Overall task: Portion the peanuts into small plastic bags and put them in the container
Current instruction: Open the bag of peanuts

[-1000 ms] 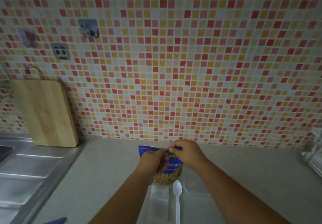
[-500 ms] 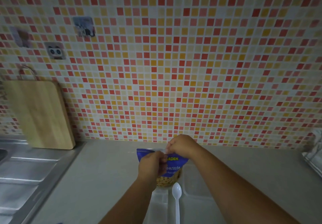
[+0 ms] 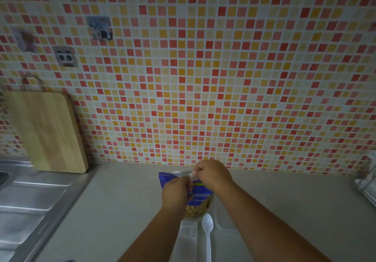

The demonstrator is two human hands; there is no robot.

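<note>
A blue peanut bag (image 3: 200, 195) with a clear window full of peanuts stands upright on the grey counter, close to the tiled wall. My left hand (image 3: 176, 192) grips the bag's upper front. My right hand (image 3: 211, 173) pinches the bag's top edge at its right side. In front of the bag lies a white plastic spoon (image 3: 207, 231). Left of the spoon lie small clear plastic bags (image 3: 187, 239). A clear container (image 3: 225, 219) sits to the spoon's right, partly hidden under my right forearm.
A wooden cutting board (image 3: 45, 131) leans on the mosaic wall at the left. Below it lies a steel sink drainboard (image 3: 30, 206). A clear glass object (image 3: 367, 180) stands at the right edge. Bare grey counter (image 3: 122, 210) spreads between drainboard and bag.
The view has tilted and drifted slightly. My right hand has risen a little along the bag's top edge, and my left hand has kept its grip on the bag.
</note>
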